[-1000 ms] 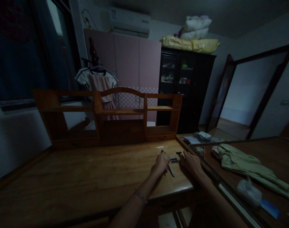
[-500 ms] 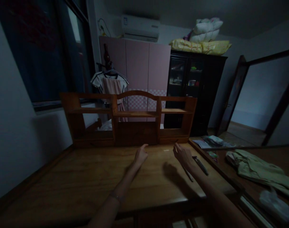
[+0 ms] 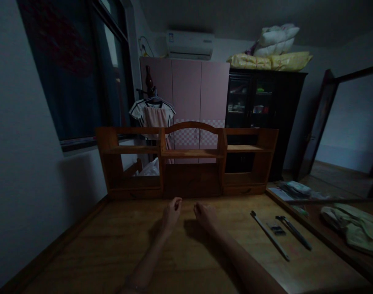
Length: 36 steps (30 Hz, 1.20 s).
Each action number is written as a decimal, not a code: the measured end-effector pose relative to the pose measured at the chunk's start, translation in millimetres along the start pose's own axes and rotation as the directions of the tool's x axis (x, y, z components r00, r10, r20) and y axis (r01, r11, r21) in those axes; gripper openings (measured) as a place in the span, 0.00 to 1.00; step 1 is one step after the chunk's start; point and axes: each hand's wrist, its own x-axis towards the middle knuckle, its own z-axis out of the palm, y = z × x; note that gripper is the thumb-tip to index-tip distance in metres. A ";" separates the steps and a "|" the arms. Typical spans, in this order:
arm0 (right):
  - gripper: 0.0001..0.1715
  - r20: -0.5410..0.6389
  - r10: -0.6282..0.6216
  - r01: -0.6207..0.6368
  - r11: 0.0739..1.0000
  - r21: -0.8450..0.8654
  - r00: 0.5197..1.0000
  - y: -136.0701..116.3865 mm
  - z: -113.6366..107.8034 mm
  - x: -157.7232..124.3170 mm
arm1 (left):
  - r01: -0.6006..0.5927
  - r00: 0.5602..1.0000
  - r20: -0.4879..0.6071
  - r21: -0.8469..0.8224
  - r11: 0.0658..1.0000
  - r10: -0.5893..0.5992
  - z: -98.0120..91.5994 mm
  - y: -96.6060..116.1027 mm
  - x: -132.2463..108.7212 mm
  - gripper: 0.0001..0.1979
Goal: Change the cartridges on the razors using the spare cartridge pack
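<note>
Both my hands hover over the middle of a wooden desk (image 3: 113, 245), just in front of the wooden shelf unit (image 3: 189, 163) at its back. My left hand (image 3: 171, 212) has its fingers curled in, and I see nothing in it. A short gap to the right, my right hand (image 3: 205, 214) is likewise loosely curled and holds nothing that I can see. On the desk to the right lie two long thin pen-like sticks, one pale (image 3: 269, 235) and one dark (image 3: 293, 232), with a small dark flat piece (image 3: 276, 230) between them. Neither hand touches them.
A second table (image 3: 342, 245) adjoins on the right with a green cloth (image 3: 354, 228) and papers (image 3: 293, 190). Behind stand a pink wardrobe (image 3: 186, 98), a dark cabinet (image 3: 260, 110) and hanging clothes (image 3: 152, 116). A window and wall close the left side.
My hands left the small items at the desk's right and moved left to the desk's middle, their fingers curling in. The view swung left, so the sticks now lie to the right.
</note>
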 end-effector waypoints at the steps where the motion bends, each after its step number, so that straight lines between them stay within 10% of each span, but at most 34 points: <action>1: 0.17 -0.003 0.005 -0.005 1.000 0.000 1.000 1.7 3.4 -2.3 | 0.002 1.000 -0.001 -0.019 1.000 -0.002 -0.2 -4.4 0.8 0.14; 10: 0.35 -0.002 0.094 -0.093 0.980 0.177 0.996 10.9 7.7 -4.2 | -0.003 0.999 0.042 0.102 0.995 -0.002 6.2 -20.0 -7.1 0.20; 36: 0.34 0.035 0.054 -0.057 0.993 0.100 0.998 11.3 8.8 -6.0 | 0.018 0.985 0.168 0.147 0.989 -0.043 13.3 -18.1 -17.7 0.20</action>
